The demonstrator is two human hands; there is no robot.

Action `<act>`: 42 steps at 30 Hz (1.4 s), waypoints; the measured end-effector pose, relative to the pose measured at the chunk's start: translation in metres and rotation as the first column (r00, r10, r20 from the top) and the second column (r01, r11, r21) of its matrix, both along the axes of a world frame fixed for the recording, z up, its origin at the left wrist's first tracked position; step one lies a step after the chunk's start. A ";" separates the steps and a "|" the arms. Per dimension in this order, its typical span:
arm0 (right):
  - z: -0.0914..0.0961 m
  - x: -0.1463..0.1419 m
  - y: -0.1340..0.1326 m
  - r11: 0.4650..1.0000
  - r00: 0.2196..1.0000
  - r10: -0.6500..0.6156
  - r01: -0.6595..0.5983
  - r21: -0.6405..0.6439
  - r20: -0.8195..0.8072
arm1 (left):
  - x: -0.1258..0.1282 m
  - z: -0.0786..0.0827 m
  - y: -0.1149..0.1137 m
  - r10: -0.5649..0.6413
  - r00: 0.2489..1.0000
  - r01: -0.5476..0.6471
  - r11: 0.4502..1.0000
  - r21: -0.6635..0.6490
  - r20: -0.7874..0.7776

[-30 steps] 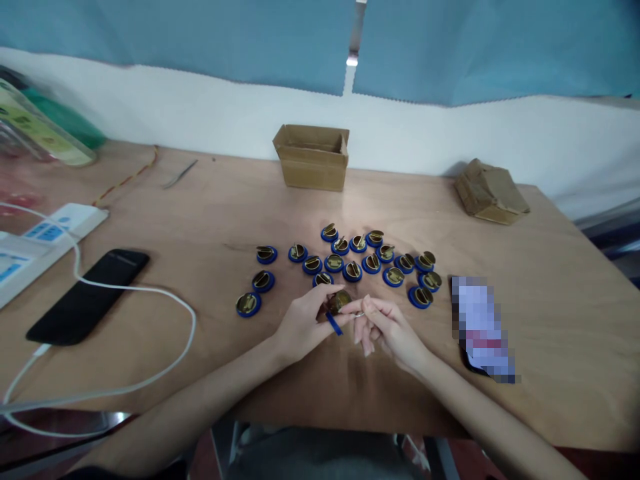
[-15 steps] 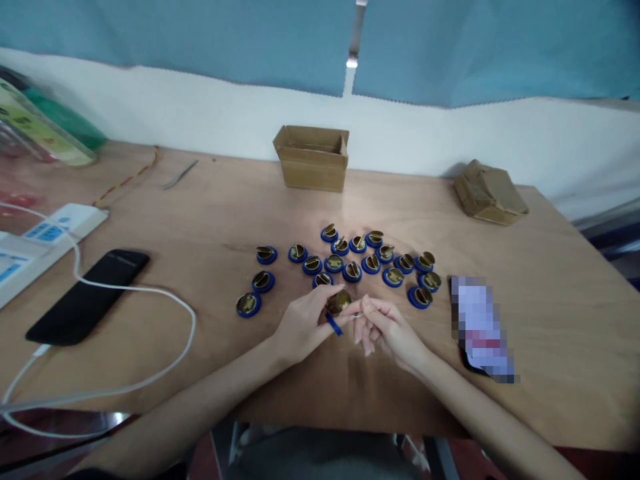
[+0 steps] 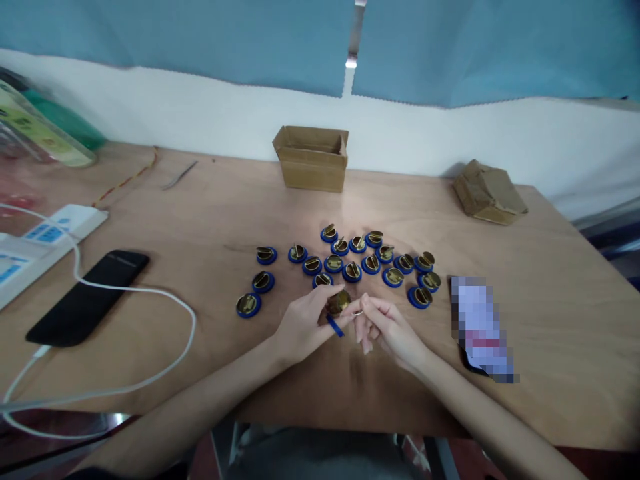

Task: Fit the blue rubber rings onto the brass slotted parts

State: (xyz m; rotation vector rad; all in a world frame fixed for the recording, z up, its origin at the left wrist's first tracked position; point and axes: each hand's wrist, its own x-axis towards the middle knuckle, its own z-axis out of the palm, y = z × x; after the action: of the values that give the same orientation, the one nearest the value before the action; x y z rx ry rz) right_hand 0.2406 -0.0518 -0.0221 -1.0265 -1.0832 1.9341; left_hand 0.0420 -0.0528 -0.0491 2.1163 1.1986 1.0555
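My left hand point(image 3: 303, 327) is closed on a gold-coloured round clip piece point(image 3: 341, 301), held between thumb and fingers just above the table. A short blue ribbon strip point(image 3: 335, 326) hangs below it. Close by on the right, my right hand point(image 3: 387, 327) pinches thumb against forefinger at something thin and pale, too small to name. Both hands' fingertips nearly meet. Beyond them lie several blue round pieces with gold-coloured metal clips on top, such as one blue clip piece point(image 3: 352, 271) and another at the near left, a blue clip piece point(image 3: 249, 305).
A small open cardboard box point(image 3: 315, 170) stands by the wall, and a closed cardboard box point(image 3: 490, 193) at the back right. One phone point(image 3: 483, 327) lies right; a black phone point(image 3: 87, 300) with a white cable point(image 3: 193, 327) lies left, near a power strip point(image 3: 65, 230). Tweezers point(image 3: 180, 176) lie farther back.
Almost nothing differs. The fingers of my right hand have shifted very slightly beside the held piece; my left hand keeps its hold.
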 end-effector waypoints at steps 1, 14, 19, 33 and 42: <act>0.000 0.000 0.000 1.000 1.000 -0.014 0.014 0.002 -0.004 | 0.000 0.001 0.001 0.000 1.000 0.000 1.000 -0.001 0.003; 0.000 0.004 0.012 0.986 0.980 -0.151 0.140 0.090 0.133 | 0.001 0.002 0.002 -0.013 1.000 0.013 1.000 -0.022 -0.013; 0.003 0.008 0.013 0.959 0.905 -0.184 0.080 0.271 0.384 | 0.000 0.004 0.003 0.005 1.000 -0.005 1.000 -0.021 0.000; 0.008 0.008 0.008 0.926 0.882 -0.087 -0.099 0.363 0.463 | 0.007 0.004 0.005 -0.024 0.984 0.038 0.996 -0.079 0.177; 0.015 0.010 0.009 0.935 0.928 -0.064 -0.073 0.348 0.368 | 0.009 0.008 0.006 0.013 0.947 0.071 0.967 -0.246 0.322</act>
State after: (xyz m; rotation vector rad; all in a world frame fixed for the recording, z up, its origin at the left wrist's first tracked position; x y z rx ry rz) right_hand 0.2505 -0.0428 -0.0069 -1.2076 -1.5826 1.4936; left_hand 0.0509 -0.0467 -0.0411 1.6843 1.0750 1.1156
